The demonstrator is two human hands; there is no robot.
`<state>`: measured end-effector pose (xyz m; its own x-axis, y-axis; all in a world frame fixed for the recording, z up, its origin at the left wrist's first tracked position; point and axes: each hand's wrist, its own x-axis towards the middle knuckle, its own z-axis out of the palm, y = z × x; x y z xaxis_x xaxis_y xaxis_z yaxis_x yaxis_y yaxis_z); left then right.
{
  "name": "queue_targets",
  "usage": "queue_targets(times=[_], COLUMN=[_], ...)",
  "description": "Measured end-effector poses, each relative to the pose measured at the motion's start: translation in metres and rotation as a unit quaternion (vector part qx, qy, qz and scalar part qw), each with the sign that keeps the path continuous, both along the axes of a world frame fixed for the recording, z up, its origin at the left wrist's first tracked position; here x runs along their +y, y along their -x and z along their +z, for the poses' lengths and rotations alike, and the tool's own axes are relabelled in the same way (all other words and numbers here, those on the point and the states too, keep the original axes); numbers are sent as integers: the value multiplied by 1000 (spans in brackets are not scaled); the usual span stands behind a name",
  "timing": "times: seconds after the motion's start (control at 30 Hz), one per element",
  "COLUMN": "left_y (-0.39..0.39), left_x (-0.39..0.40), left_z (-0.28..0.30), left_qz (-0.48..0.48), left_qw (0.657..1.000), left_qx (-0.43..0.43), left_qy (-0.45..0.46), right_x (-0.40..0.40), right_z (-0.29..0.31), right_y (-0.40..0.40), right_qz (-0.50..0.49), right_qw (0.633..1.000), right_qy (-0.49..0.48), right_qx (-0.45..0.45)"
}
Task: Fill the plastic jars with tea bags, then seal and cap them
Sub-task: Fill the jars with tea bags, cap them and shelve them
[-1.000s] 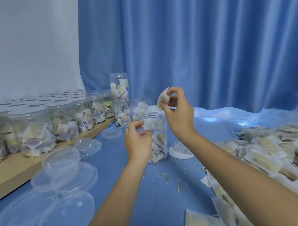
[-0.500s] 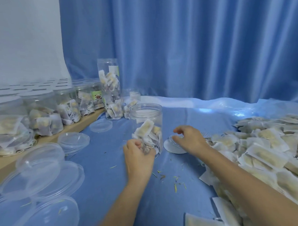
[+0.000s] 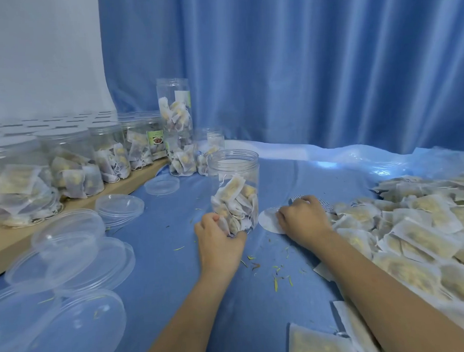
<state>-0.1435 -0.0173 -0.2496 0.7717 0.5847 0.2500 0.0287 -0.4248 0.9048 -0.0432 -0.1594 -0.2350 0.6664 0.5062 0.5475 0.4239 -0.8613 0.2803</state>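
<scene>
Just right of the open jar (image 3: 234, 191), about half full of tea bags, the right hand (image 3: 302, 218) curls its fingers down on a round seal disc (image 3: 270, 222); the left hand (image 3: 219, 237) grips the jar's base. Filling looks finished; next, lift the disc onto the mouth

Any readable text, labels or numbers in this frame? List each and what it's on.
Nothing can be read.
Green label on a capped jar on the wooden board: a picture and a line of print, too small and blurred.
White label on the tall jar: blurred, no legible print.
Round seals under the right hand: a dotted pattern, no words visible.
</scene>
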Motion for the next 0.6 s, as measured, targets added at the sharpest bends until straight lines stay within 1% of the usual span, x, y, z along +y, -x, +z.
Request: queue_targets(times=[0.03, 0.07, 0.13, 0.2, 0.23, 0.3, 0.33, 0.37, 0.4, 0.47, 0.5, 0.53, 0.6], left_y=[0, -1, -1, 0, 1, 3, 6, 8, 11, 14, 13, 15, 19], left_x=[1, 2, 4, 4, 3, 3, 2, 1, 1, 4, 9, 15, 27], left_z=[0, 0, 1, 4, 7, 12, 16, 21, 27, 37, 39, 42, 46], left_qz=[0, 0, -1, -6, -16, -45, -60, -73, -81, -81, -87, -98, -125], left_qw=[1000, 1000, 1000, 999, 997, 991, 985, 977, 964, 927, 909, 896, 886], left_qx=[-1, -1, -7, -23, -39, -86, -109, -129, -140, -148, -153, -159, -172], left_qy=[4, 10, 26, 43, 57, 90, 115, 154, 213, 334, 377, 402, 413], right_x=[1, 1, 1, 3, 6, 12, 16, 21, 26, 37, 43, 48, 56], right_z=[3, 8, 17, 26, 30, 33, 33, 34, 35, 37, 38, 39, 42], right_y=[3, 7, 11, 17, 22, 30, 31, 34, 36, 41, 44, 49, 57], right_qz=[39, 84, 158, 207, 226, 252, 263, 267, 268, 276, 281, 289, 307], right_qw=[998, 992, 978, 961, 950, 910, 883, 860, 843, 811, 798, 787, 786], right_qy=[-23, -58, -115, -181, -217, -314, -361, -400, -426, -465, -480, -490, -485], right_qx=[-52, -73, -68, -26, 13, 101, 145, 173, 190, 224, 233, 238, 229])
